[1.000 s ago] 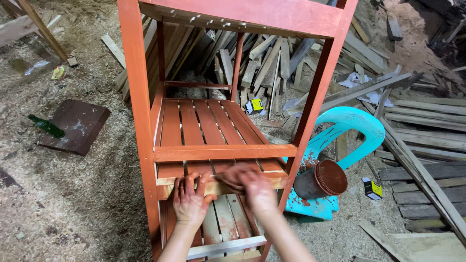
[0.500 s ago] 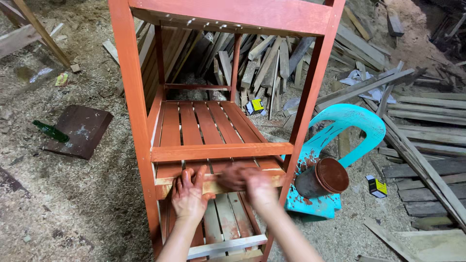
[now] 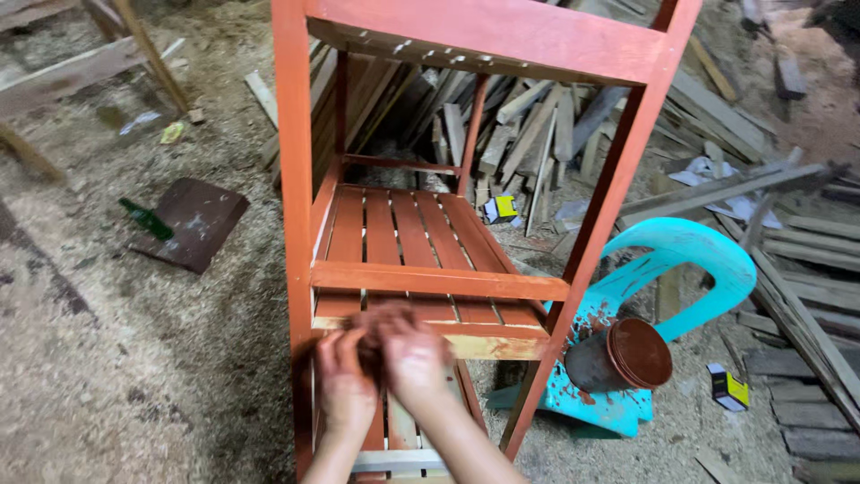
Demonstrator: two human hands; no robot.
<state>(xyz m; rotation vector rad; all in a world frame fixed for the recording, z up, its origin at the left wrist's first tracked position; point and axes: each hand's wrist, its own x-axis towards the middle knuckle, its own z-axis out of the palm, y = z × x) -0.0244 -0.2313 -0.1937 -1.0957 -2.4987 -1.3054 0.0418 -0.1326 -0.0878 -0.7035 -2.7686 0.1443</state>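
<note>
Sawdust covers the floor [image 3: 107, 358] of a cluttered workshop, with loose planks [image 3: 528, 125] heaped behind. Both hands meet at the front edge of a red slatted shelf [image 3: 403, 237]. The left hand [image 3: 345, 381] lies flat with fingers spread wide on the pale unpainted rail [image 3: 484, 339]. The right hand [image 3: 414, 358] is just beside it, curled over a reddish, blurred thing; what it holds cannot be told. The shelf sits inside a tall red wooden rack [image 3: 484, 36], with more slats below the hands. Right of the rack, a turquoise plastic chair [image 3: 690, 260] lies tipped over, a rusty paint can [image 3: 623, 357] resting on it. Left, well apart, a green bottle [image 3: 148, 220] lies beside a dark board [image 3: 193, 220].
</note>
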